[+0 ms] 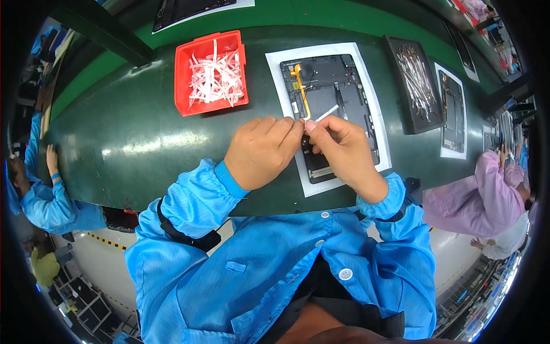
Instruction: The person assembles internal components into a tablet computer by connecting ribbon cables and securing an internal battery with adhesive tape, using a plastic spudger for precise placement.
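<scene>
My left hand (pixel 262 150) and my right hand (pixel 342 148) meet fingertip to fingertip above an opened dark tablet body (pixel 332 92). Between them they pinch a small white strip (pixel 326 113) that sticks out toward the upper right. The tablet lies on a white sheet (pixel 369 103) on the green belt. An orange flex cable (pixel 301 89) runs down its left side. Both forearms are in blue sleeves.
A red bin (pixel 183 97) with several white strips stands left of the tablet. A black tray (pixel 401 74) of thin metal parts and another opened tablet (pixel 454 112) lie to the right. A person in pink sits at right, another in blue at left.
</scene>
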Motion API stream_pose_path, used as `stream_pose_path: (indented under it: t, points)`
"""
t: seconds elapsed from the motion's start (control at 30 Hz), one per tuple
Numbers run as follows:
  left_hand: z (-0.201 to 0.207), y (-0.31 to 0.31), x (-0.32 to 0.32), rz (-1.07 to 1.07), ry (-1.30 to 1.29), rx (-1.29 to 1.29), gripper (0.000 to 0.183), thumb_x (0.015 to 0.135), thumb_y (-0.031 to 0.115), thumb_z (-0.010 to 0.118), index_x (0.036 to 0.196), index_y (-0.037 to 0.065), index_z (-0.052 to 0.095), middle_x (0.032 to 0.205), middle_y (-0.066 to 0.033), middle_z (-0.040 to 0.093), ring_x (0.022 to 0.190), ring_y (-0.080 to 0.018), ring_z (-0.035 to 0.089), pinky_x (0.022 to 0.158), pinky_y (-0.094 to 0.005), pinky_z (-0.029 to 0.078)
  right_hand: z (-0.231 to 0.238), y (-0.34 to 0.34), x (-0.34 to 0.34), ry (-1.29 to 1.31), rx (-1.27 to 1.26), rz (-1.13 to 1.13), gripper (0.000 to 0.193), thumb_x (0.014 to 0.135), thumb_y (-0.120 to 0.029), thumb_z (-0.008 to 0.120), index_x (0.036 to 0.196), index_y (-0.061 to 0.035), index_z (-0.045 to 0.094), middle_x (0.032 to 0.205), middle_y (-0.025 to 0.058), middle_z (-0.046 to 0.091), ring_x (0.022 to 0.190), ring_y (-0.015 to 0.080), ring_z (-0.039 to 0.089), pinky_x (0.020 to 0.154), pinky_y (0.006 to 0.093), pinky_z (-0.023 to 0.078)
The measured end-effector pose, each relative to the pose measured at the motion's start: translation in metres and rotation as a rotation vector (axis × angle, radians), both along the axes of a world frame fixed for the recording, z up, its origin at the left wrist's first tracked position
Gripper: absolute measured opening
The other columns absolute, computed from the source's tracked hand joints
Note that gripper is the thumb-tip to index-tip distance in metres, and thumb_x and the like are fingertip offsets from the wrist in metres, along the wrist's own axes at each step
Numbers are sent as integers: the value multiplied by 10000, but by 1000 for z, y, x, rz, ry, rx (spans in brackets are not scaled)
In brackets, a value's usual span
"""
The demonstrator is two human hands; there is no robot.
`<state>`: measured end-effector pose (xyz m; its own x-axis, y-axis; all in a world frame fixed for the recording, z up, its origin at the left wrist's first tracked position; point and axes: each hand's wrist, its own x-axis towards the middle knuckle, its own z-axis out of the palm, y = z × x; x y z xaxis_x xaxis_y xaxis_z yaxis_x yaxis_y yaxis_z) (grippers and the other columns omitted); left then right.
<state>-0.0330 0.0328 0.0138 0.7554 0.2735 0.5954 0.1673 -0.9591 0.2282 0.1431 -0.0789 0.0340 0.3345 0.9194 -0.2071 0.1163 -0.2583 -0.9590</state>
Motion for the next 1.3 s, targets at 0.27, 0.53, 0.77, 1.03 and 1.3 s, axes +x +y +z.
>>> stream_pose_path:
  t: [0.27, 0.53, 0.77, 1.03, 1.3]
  points:
    - [9, -5, -2, 5, -42, -285, 400, 857, 60, 858, 1236, 16, 737, 1055, -68, 729, 732, -191, 696, 631, -331, 547, -1, -2, 14, 167, 29, -31, 245, 1077, -221, 750, 1124, 18, 771, 882, 4, 727, 745, 57, 636, 664, 228, 507]
    - [17, 6, -10, -124, 77, -1720, 346, 1073, 237, 722, 1301, -22, 708, 944, -69, 726, 802, -115, 726, 614, -238, 506, 1, -9, 23, 95, 104, -54, 214, 1062, -182, 763, 1131, 21, 771, 884, 32, 725, 751, 75, 652, 680, 238, 518]
    - [17, 19, -14, -17, 225, -1899, 410, 1118, 399, 645, 1069, 3, 739, 895, -83, 739, 713, -167, 734, 545, -243, 475, 3, 1, 35, -1208, 735, 203, 290, 887, -145, 845, 1147, -36, 780, 921, 44, 691, 726, 178, 645, 641, 327, 504]
    - [12, 16, -12, -183, -20, -2067, 324, 1137, 309, 629, 1121, 9, 750, 947, -74, 758, 740, -160, 745, 563, -249, 515, 4, -4, 29, -1275, 860, 451, 308, 869, -157, 830, 1156, -55, 786, 1001, 44, 699, 790, 186, 651, 644, 340, 505]
    - [9, 12, -13, -164, -284, -2065, 310, 1147, 302, 618, 1256, 27, 712, 1005, -38, 758, 802, -161, 744, 627, -277, 537, -1, -10, 4, -381, 312, 187, 291, 965, -15, 789, 1254, -9, 753, 1038, 118, 722, 882, 180, 725, 731, 322, 583]
